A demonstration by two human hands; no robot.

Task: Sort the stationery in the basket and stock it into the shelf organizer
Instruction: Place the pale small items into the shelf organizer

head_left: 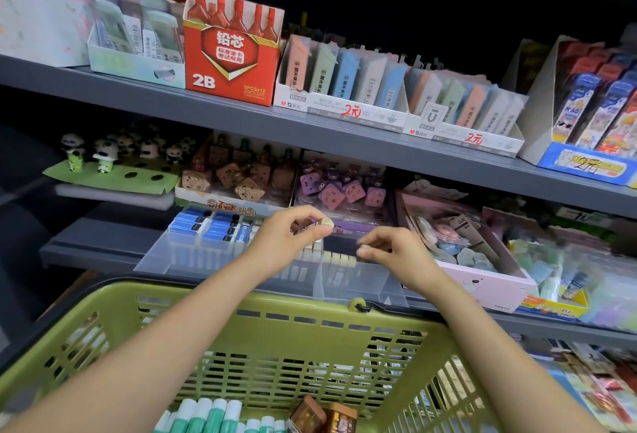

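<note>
A green plastic basket (pixel 262 312) sits below the shelf, holding several green-and-white glue sticks (pixel 206 413) and two brown boxed items (pixel 322 417). My left hand (pixel 293 231) pinches a small eraser in a purple sleeve (pixel 315 226) above the clear plastic shelf organizer (pixel 241 267). My right hand (pixel 386 248) is just right of it, its fingertips pinching a small pale eraser (pixel 364 248) over the organizer's right compartment. Blue-sleeved erasers (pixel 206 224) and rows of pale erasers fill the organizer.
Display boxes of brown (pixel 238 179) and purple (pixel 341 191) sharpeners stand behind the organizer. A pink box (pixel 482 281) of correction tapes is to its right, panda figures (pixel 103 153) to the left. The upper shelf holds a red 2B lead box (pixel 231 64) and pastel lead packs.
</note>
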